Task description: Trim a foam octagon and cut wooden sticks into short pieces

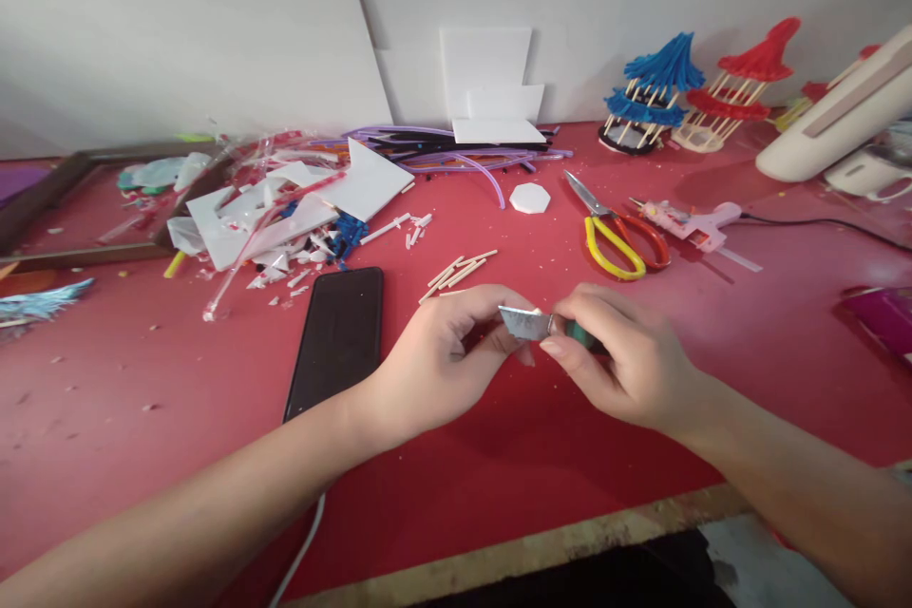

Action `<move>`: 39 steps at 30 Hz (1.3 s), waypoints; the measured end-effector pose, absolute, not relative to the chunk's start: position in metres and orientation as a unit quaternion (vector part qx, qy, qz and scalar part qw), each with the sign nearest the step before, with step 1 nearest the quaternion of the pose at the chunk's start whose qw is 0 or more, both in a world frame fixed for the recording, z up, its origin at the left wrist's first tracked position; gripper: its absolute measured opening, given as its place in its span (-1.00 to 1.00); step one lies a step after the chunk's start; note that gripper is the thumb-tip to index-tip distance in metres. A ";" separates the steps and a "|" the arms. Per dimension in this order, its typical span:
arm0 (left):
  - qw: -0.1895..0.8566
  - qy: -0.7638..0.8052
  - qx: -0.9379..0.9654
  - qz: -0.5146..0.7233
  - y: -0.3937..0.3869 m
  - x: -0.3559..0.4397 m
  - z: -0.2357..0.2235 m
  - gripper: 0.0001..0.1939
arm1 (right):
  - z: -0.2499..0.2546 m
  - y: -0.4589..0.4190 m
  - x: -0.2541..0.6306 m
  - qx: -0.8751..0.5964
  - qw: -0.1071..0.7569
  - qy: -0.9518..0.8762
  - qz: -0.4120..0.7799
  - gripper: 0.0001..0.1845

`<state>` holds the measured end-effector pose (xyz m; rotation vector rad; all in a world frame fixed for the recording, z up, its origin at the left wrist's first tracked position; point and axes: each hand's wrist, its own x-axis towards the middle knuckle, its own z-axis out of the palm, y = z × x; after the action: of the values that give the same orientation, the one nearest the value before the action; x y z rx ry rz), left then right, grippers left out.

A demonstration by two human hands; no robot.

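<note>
My right hand [627,351] is closed round the green handle of a craft knife [525,323], whose flat metal blade points left. Thumb and fingers of my left hand [442,351] are pinched together at the blade; a small pale bit shows above it, but what they hold is mostly hidden. Just beyond my left hand, several short wooden sticks [460,274] lie loose on the red table [456,513]. Farther back rests a white octagonal foam piece [529,199]. Both hands hover over the table near its front edge.
A black phone [338,332] with a cable lies left of my hands. Scissors [617,233] and a pink glue gun [694,223] lie to the right. White foam scraps [306,214] spread at the back left. Blue [648,95] and red [741,85] pavilion models stand behind.
</note>
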<state>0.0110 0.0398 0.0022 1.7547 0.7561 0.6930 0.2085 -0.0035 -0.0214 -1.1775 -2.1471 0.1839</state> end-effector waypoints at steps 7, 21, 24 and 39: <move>0.475 0.226 0.798 0.294 0.028 0.004 0.014 -0.76 | -0.017 0.011 0.230 -0.529 0.349 -0.769 0.083 -0.75; 0.465 0.309 0.768 0.314 0.034 0.013 0.007 -0.87 | -0.016 0.001 0.204 -0.433 0.376 -0.814 0.085 -0.78; 0.440 0.312 0.780 0.316 0.033 0.012 0.006 -0.77 | -0.016 0.000 0.206 -0.427 0.378 -0.817 0.084 -0.75; 0.454 0.319 0.768 0.319 0.036 0.013 0.001 -0.75 | -0.015 -0.003 0.205 -0.426 0.383 -0.803 0.166 -0.74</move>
<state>0.0129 0.0357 0.0014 1.8959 0.7874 0.7874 0.2047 -0.0027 -0.0146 -1.0856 -2.0466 0.4245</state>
